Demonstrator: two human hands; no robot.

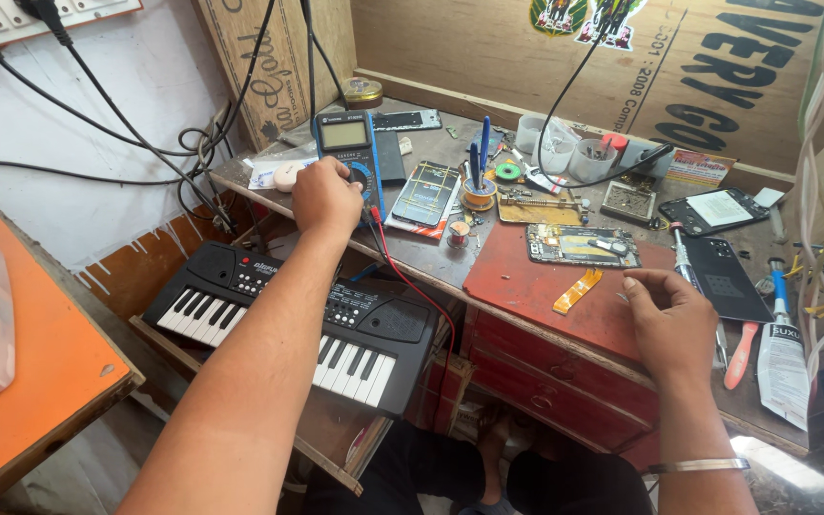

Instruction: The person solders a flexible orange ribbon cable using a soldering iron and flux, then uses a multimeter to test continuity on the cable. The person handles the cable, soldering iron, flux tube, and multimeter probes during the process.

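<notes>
left hand (324, 198) closed on multimeter (353, 153) dial | right hand (668, 319) loosely curled, holding nothing, resting on red mat (526, 286) near orange flex ribbon (578, 290) | surface (431, 253) cluttered

A grey rectangular screen (343, 133) sits in the top of the blue handheld meter (349, 153) at eleven o'clock on the bench, pale and unlit. Just to its three o'clock lies a dark phone display panel with a gold frame (425, 194), flat on a white sheet. At one o'clock stands a small yellow and orange printed card (699, 169), leaning by the wall. Just below it, at two o'clock, lies a black phone with a white paper label (720, 208) on its face. At four o'clock, near the bench edge, lies a flat white sachet with black print (782, 367). On the plywood wall at twelve o'clock is a colourful sticker (584, 17).
</notes>
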